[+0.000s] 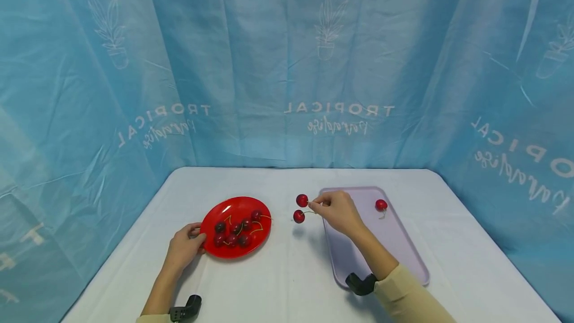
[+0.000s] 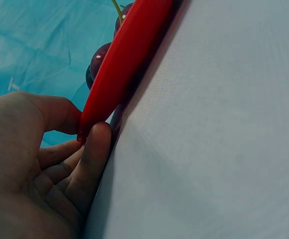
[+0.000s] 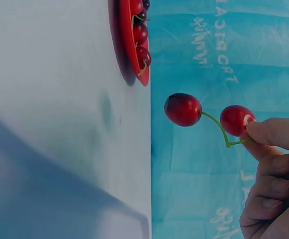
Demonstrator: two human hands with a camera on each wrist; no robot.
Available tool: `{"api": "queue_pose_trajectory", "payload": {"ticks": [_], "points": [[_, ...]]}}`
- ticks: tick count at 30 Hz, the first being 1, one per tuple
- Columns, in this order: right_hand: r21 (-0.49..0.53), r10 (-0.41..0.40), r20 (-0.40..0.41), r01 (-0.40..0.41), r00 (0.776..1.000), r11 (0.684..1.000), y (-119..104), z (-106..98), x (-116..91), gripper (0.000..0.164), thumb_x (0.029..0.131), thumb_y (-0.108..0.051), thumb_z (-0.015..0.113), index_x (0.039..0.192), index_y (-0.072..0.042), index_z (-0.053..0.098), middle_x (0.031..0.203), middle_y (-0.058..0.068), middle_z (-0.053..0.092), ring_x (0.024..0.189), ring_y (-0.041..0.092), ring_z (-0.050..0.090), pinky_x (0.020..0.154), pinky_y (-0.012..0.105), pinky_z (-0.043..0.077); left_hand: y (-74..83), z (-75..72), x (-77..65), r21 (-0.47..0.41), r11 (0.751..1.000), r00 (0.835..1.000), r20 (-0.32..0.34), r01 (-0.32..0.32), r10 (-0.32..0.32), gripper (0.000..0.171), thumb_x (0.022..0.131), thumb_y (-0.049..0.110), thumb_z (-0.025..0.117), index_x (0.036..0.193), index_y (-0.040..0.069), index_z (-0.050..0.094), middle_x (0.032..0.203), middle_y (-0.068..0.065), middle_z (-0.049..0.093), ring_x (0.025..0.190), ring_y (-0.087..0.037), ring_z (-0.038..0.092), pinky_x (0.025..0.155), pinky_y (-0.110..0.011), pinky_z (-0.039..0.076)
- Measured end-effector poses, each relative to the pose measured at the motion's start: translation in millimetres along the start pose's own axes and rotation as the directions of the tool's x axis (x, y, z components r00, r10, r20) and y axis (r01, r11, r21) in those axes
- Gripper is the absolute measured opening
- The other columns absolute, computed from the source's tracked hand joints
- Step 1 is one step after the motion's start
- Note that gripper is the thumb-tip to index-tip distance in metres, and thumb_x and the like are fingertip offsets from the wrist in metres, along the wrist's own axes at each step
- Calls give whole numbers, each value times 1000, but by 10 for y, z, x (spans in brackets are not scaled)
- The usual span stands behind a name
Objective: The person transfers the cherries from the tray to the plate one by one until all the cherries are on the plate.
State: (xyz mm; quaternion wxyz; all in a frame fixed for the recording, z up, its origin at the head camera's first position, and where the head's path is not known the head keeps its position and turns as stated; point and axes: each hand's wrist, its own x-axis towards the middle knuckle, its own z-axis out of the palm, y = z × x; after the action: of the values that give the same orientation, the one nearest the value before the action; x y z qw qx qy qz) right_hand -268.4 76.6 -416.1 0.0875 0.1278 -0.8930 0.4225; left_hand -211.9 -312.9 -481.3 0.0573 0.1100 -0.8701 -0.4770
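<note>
A red plate (image 1: 215, 221) holding several dark red cherries (image 1: 231, 240) with green stems sits on the left of the table. My left hand (image 1: 183, 248) pinches its left rim, thumb on top and fingers beneath, as the left wrist view (image 2: 50, 159) shows. Between the plate and a lilac tray (image 1: 358, 248), my right hand (image 1: 338, 211) pinches a pair of cherries (image 3: 183, 109) by thumb and fingertip. The two fruits hang above the white table, one at the fingertips and the other out on its green stem. One more cherry (image 1: 381, 205) lies in the tray's far right part.
A white-covered table (image 1: 269, 293) carries the plate and tray. Blue curtains (image 1: 287, 64) with printed lettering hang behind and at both sides. Black wrist cameras (image 1: 360, 284) are strapped on both forearms, the right one over the tray's near left corner.
</note>
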Motion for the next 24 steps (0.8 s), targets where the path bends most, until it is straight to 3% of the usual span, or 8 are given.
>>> {"api": "queue_pose_trajectory", "payload": {"ticks": [14,24], "points": [[25,-58,8,58,998,998,-125,308,88,12,85,-28,71,80,-19,76,54,-2,49,56,17,44,44,30,35,-3,-7,3,-18,1000,1000,2,10,-10,45,92,12,56,133,-6,48,115,-24,59,72,-18,62,59,-21,53],[67,-80,38,78,996,995,-202,438,149,12,87,-28,70,83,-19,77,57,-4,54,57,17,47,45,30,39,16,-15,3,-19,1000,1000,3,18,-18,45,92,12,54,133,-5,47,116,-25,59,70,-17,62,60,-22,53]]}}
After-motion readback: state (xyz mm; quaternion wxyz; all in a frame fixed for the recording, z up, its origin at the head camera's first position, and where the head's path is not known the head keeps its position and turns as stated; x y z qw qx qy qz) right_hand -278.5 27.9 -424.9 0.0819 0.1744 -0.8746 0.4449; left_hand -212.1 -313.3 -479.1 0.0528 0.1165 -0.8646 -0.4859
